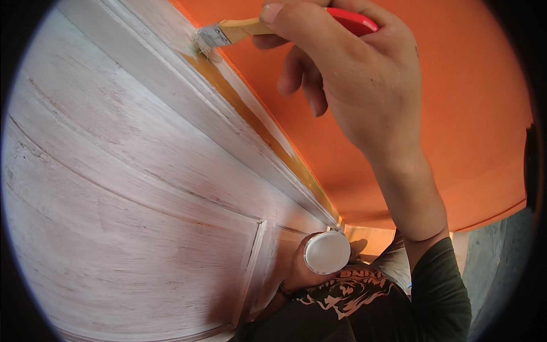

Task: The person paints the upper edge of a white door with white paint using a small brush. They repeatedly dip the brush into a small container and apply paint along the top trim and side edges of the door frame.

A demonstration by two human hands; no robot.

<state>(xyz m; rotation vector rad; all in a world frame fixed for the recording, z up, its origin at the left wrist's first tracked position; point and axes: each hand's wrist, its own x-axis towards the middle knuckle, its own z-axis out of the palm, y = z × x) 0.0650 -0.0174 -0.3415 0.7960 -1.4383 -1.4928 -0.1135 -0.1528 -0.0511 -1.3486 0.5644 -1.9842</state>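
Note:
My right hand [354, 64] grips a flat paintbrush [245, 30] with a pale wooden handle, a red end and a metal ferrule. Its bristles touch the door frame's edge strip [239, 100], where white paint meets a yellow-brown band. Down near my body, my left hand [299, 269] is wrapped around a small round tub [327, 253] whose top shows white; whether that is paint inside cannot be told. A panelled wooden door [128, 171] with a thin, streaky white coat fills the left side.
An orange wall [461, 119] rises directly right of the frame strip. Raised mouldings [252, 243] edge the door's panels. Grey floor [483, 252] shows at the lower right, past my dark shirt [376, 316].

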